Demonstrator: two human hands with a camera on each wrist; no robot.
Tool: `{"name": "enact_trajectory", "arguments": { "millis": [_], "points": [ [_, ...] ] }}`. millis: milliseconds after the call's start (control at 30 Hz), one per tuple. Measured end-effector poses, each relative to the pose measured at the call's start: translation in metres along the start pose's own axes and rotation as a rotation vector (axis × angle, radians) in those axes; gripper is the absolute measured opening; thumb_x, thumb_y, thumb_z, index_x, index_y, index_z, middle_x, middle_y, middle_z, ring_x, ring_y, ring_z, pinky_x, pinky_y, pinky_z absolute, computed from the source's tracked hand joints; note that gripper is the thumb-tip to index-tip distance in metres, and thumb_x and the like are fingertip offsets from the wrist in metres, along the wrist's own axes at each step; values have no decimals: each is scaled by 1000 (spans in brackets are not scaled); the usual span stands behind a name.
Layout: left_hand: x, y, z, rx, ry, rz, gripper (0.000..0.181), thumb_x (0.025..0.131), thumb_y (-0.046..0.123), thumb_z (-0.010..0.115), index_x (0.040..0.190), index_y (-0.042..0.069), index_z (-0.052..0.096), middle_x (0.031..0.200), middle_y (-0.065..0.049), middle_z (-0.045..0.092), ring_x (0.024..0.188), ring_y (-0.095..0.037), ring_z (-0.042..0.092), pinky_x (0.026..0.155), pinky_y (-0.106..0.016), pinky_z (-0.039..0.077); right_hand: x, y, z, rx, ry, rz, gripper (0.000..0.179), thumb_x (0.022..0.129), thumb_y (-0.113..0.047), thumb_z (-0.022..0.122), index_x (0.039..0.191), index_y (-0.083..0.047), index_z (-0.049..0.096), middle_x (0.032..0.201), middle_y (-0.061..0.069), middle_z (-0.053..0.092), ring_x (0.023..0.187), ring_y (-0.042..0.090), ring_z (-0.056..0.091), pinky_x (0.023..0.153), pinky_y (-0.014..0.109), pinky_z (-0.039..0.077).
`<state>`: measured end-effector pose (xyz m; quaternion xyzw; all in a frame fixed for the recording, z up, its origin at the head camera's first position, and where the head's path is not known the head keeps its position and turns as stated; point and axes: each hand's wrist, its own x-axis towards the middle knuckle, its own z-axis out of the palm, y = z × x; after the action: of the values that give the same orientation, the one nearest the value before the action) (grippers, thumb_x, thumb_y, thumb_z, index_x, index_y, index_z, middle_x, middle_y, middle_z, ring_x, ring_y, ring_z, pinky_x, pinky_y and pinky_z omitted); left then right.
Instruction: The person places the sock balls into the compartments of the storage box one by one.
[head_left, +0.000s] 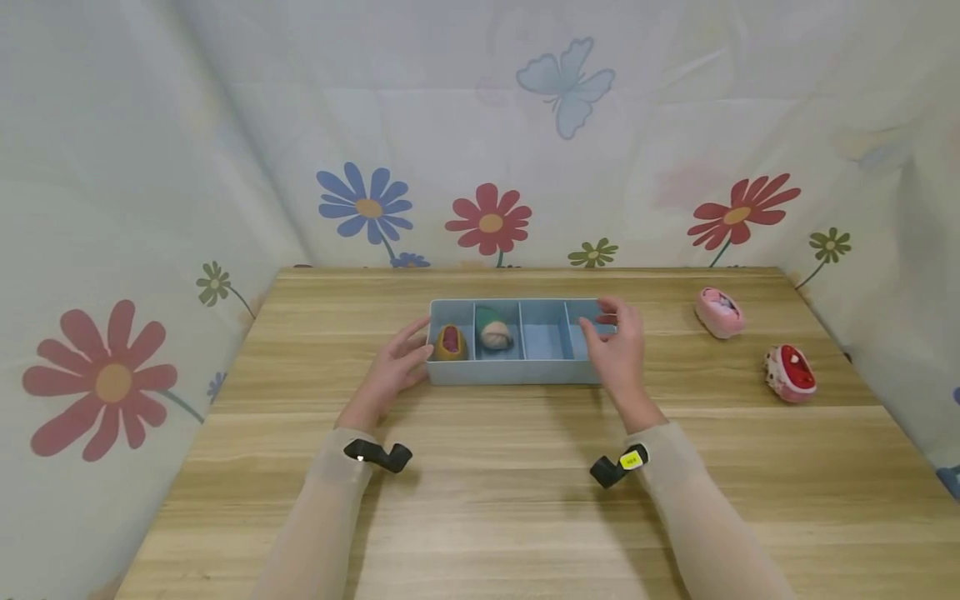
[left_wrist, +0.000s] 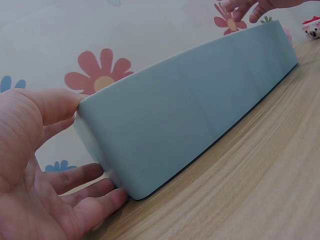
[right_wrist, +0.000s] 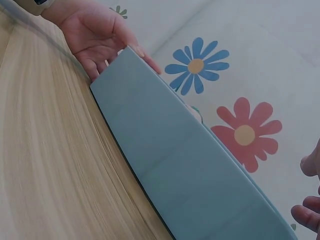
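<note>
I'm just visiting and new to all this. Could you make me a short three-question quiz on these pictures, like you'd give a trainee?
1. Counting: how many compartments of the blue box visibly hold an item?

2. True or false: the green-and-beige item sits in the compartment next to that of the yellow-brown item.

3. Multiple choice: of the items outside the box, which is nearest the right hand?
A) the red-and-white item
B) the pink item
C) both equally near

Key:
1. Two.
2. True; only a divider separates them.
3. B.
</note>
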<state>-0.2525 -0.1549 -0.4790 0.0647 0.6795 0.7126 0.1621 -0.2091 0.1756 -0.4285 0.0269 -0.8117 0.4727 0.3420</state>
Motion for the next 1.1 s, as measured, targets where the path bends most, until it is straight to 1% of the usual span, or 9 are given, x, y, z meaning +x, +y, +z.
{"name": "enact_trajectory", "arguments": {
  "millis": [300, 567, 700, 933, 1100],
  "points": [
    [-1, 1, 1, -4, 5, -7, 58, 89, 31, 64, 141, 31, 39, 144, -13, 33, 129, -29, 37, 98, -43, 40, 1, 10, -13, -4, 25, 30, 36, 79, 2, 71, 111, 6, 55, 104, 24, 50, 88, 34, 59, 61, 8, 42],
    [-2, 2, 0, -11, -7, -11, 59, 90, 29, 62, 143, 29, 36, 146, -14, 29, 131, -30, 33, 100, -45, 37, 1, 18, -27, -34, 54, 75, 37, 79, 4, 69, 112, 8, 54, 106, 25, 50, 89, 32, 58, 62, 5, 40],
    [-2, 2, 0, -15, -2, -12, 58, 90, 30, 63, 142, 30, 37, 146, -14, 30, 130, -30, 34, 99, -43, 38, 3, 22, -32, -48, 72, 80, 37, 79, 5, 69, 112, 10, 54, 107, 26, 50, 89, 34, 59, 62, 3, 39],
    [2, -3, -2, -11, 2, -7, 60, 87, 34, 65, 141, 30, 39, 144, -12, 34, 128, -28, 37, 97, -42, 41, 4, 31, -41, -27, 96, 97, 36, 79, 6, 68, 111, 10, 53, 105, 26, 48, 89, 36, 57, 62, 2, 40],
    [2, -3, -2, -4, 5, -13, 61, 85, 36, 66, 140, 31, 40, 143, -11, 35, 128, -27, 38, 97, -41, 41, 4, 38, -50, -57, 126, 111, 36, 79, 5, 69, 111, 10, 54, 104, 24, 48, 87, 34, 58, 61, 2, 40]
  ]
}}
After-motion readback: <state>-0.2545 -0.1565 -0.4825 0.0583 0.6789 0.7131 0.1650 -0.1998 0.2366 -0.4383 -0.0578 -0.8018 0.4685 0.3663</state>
